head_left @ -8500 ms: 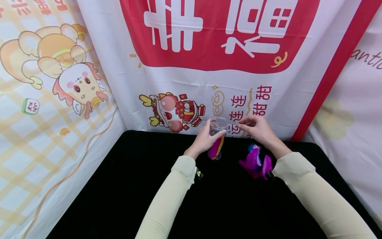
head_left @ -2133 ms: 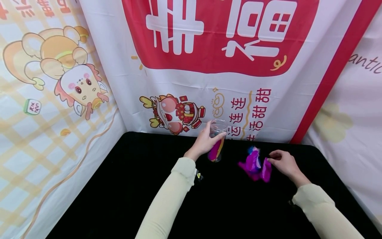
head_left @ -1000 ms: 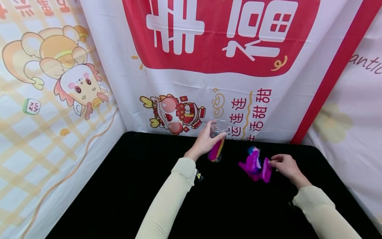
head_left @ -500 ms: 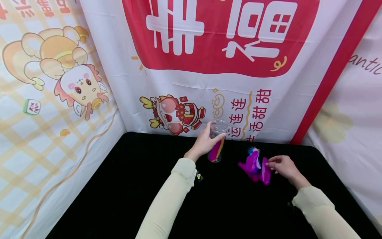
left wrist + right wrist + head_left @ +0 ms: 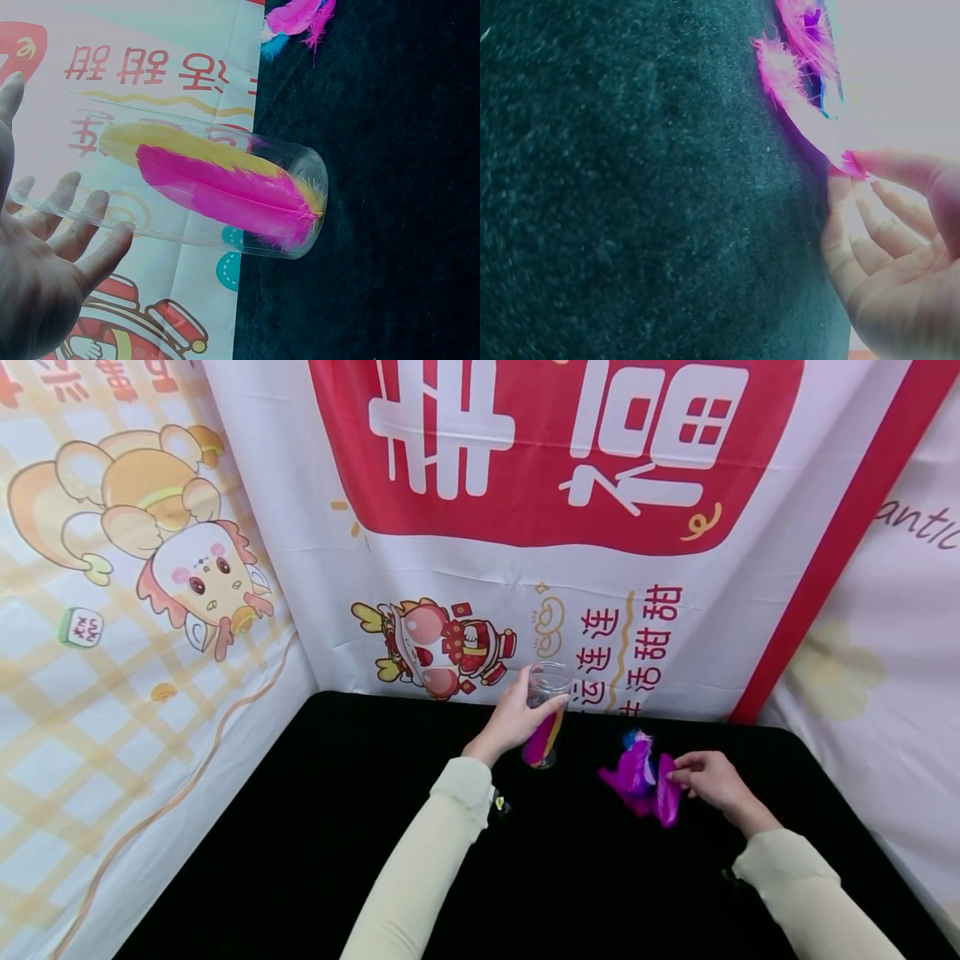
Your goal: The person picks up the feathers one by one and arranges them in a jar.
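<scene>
A clear cylindrical jar (image 5: 551, 681) stands upright near the back edge, with my left hand (image 5: 516, 710) curled round its upper part. Inside it lean a magenta feather (image 5: 225, 195) and a yellow feather (image 5: 172, 142), both seen through the wall in the left wrist view. My right hand (image 5: 712, 777) pinches one end of another magenta feather (image 5: 810, 124) between thumb and forefinger. Right beside that feather lies a small pile of purple and blue feathers (image 5: 636, 767); how many are in it I cannot tell.
A black cloth (image 5: 405, 827) covers the table. Behind it hangs a white and red printed banner (image 5: 442, 568), close to the jar. A patterned sheet (image 5: 135, 652) hangs along the left, and a pale one (image 5: 885, 677) along the right.
Earlier my right hand was up beside the jar's mouth; it has since come down right to the feather pile. The outer magenta feather has swung slightly toward me. My left hand stays on the jar.
</scene>
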